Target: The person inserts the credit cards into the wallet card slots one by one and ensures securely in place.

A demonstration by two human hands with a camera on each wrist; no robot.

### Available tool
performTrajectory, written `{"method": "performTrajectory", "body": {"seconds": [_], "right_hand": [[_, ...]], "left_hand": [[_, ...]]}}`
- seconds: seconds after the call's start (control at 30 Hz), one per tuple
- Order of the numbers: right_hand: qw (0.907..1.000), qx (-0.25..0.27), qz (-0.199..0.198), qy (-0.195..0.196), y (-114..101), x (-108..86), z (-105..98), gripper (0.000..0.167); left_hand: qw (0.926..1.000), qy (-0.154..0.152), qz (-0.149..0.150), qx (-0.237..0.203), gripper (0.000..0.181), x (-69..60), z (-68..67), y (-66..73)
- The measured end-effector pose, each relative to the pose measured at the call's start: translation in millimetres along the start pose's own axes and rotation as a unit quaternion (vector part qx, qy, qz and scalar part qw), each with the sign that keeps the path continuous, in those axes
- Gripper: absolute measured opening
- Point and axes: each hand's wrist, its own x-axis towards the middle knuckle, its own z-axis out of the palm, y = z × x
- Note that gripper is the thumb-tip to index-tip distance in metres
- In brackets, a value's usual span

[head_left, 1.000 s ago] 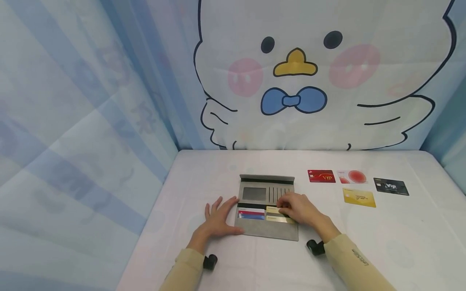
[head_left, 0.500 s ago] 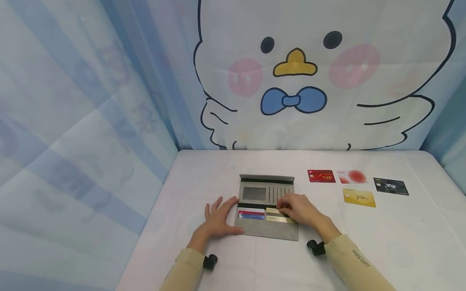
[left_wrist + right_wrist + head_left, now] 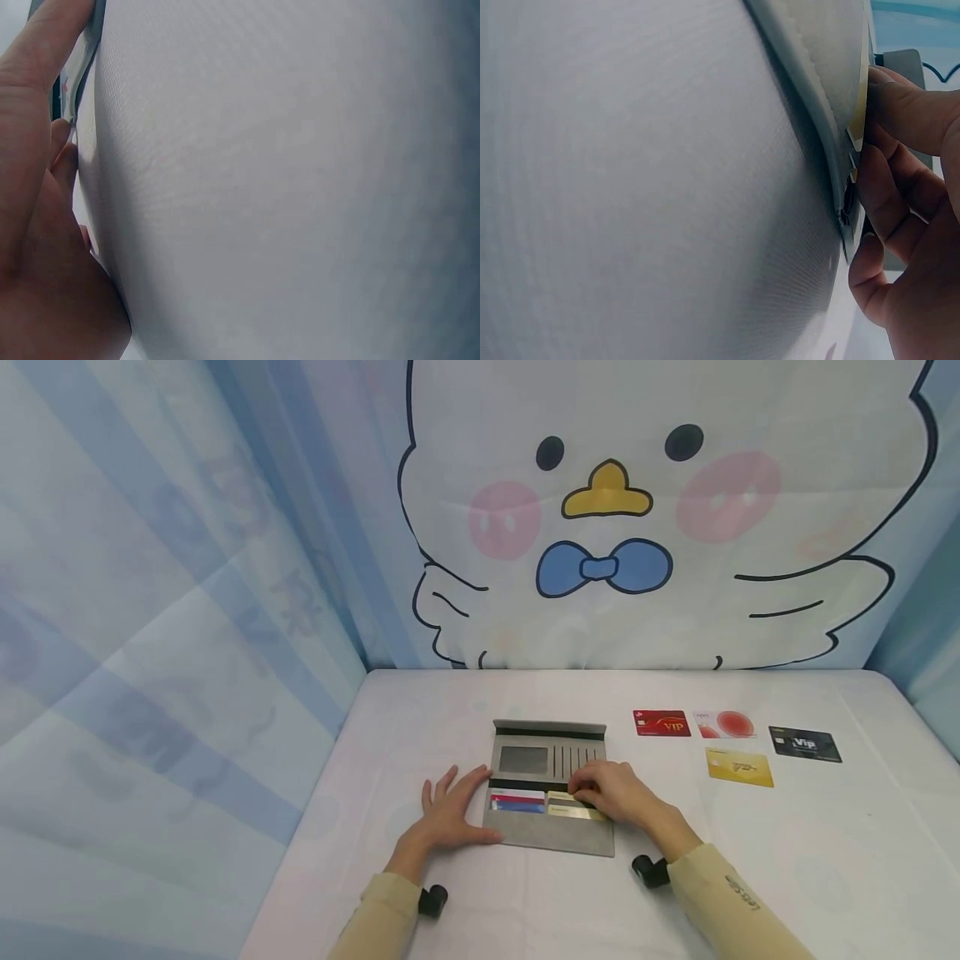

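Note:
A grey card wallet [image 3: 555,837] lies unfolded on the white cloth. In its left pocket sits a white, red and blue card [image 3: 517,801]; gold-toned cards [image 3: 564,811] fill the right pocket. My left hand [image 3: 447,820] is spread, with thumb and a fingertip against the wallet's left edge; the left wrist view catches my hand [image 3: 37,202] at its left side. My right hand [image 3: 618,789] pinches at the top of a gold card with bent fingers, covering its right part. In the right wrist view my hand [image 3: 919,187] touches the gold card's edge [image 3: 861,109].
Right of the wallet lie a red VIP card [image 3: 662,723], a white card with a red circle [image 3: 725,724], a black VIP card [image 3: 806,744] and a yellow card [image 3: 739,767]. A printed curtain [image 3: 600,627] hangs behind the table.

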Motion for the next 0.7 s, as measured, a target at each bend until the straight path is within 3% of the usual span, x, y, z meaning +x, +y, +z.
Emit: {"method": "performTrajectory", "body": {"seconds": [0.7], "right_hand": [[0.9998,0.001,-0.017,0.006,0.8,-2.0,-0.4,0.006]], "left_hand": [[1.0,-0.001,0.003,0.0,0.099,0.2,0.0,-0.6]]}}
